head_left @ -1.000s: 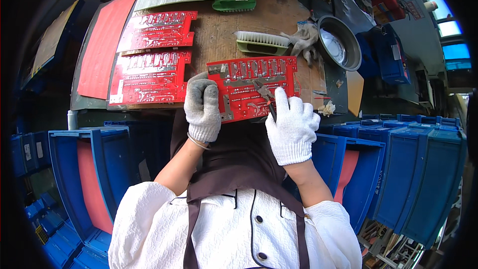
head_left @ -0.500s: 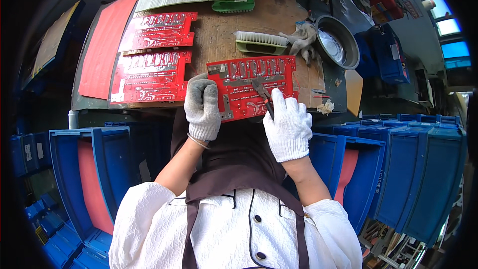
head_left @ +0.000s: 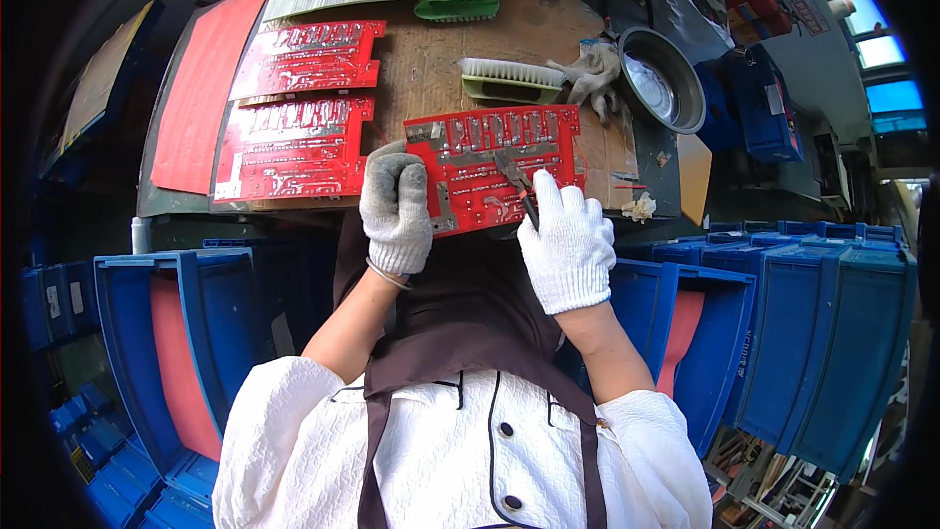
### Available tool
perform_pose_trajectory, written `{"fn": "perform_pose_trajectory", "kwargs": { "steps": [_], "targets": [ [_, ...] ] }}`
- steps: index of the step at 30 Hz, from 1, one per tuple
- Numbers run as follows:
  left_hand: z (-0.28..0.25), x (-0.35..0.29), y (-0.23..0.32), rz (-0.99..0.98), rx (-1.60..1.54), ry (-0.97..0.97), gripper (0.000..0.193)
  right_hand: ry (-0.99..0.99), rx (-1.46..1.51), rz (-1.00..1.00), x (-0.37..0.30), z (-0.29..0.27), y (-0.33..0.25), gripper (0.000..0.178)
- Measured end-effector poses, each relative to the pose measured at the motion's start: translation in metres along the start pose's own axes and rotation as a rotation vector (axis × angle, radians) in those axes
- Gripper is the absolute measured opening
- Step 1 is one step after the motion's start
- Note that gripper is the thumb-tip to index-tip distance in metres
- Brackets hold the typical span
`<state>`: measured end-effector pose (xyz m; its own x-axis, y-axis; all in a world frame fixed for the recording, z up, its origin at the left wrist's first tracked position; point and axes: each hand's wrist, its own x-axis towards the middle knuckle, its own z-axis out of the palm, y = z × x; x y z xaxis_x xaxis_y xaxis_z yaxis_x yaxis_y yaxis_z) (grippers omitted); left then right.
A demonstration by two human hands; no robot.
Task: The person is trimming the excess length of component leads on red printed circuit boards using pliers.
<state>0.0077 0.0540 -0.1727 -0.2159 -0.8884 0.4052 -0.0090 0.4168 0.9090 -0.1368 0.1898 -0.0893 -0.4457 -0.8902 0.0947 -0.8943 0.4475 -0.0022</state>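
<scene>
A red circuit board point(head_left: 460, 181) is tilted up at the table's near edge, its soldered side facing me. My left hand point(head_left: 397, 198), in a greyish glove, grips the board's left edge with thumb and curled fingers. In a white glove, my right hand point(head_left: 568, 245) is closed around a pair of side cutters point(head_left: 516, 181) with a dark metal head and red-and-black handles. The cutter head lies over the middle of the board, near a row of solder joints; whether its jaws touch a lead I cannot tell. Two more red boards point(head_left: 294, 152) lie flat at the left.
Beyond the board lie a white-bristled brush point(head_left: 511, 78), a green brush point(head_left: 456, 7), a crumpled grey glove point(head_left: 592, 69) and a metal bowl point(head_left: 663, 83). A pink sheet point(head_left: 206, 88) covers the table's left side. Blue crates point(head_left: 220, 323) stand at both sides below the tabletop.
Almost nothing differs. The cutters' head has shifted very slightly on the board, and the whole view has drifted a few pixels.
</scene>
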Motion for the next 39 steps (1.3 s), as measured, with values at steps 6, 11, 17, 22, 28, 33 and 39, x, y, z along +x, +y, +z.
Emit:
{"fn": "perform_pose_trajectory", "kwargs": {
  "steps": [6,11,17,22,28,33,39],
  "targets": [
    [0.0,-0.002,-0.002,0.01,0.02,-0.006,0.011,0.002,0.026,0.008,-0.002,-0.001,0.002,0.06],
    [0.0,0.001,-0.001,0.033,0.012,-0.001,0.01,-0.024,0.008,0.004,-0.006,-0.003,0.0,0.059],
    [0.002,0.001,-0.001,0.052,0.017,0.017,0.011,-0.029,0.041,0.004,0.001,0.002,0.002,0.059],
    [0.002,0.001,-0.004,0.041,0.019,0.014,0.01,-0.012,0.045,0.029,-0.001,0.001,0.001,0.06],
    [0.002,0.011,0.005,-0.049,0.046,-0.02,0.011,0.16,0.091,-0.074,-0.011,-0.009,-0.002,0.061],
    [-0.007,0.006,0.029,0.083,0.198,0.012,0.021,0.211,0.078,-0.163,-0.012,-0.019,-0.009,0.067],
    [-0.025,0.006,0.06,-0.249,-0.148,-0.187,0.019,0.254,0.176,-0.347,-0.001,-0.027,-0.016,0.069]
  ]
}}
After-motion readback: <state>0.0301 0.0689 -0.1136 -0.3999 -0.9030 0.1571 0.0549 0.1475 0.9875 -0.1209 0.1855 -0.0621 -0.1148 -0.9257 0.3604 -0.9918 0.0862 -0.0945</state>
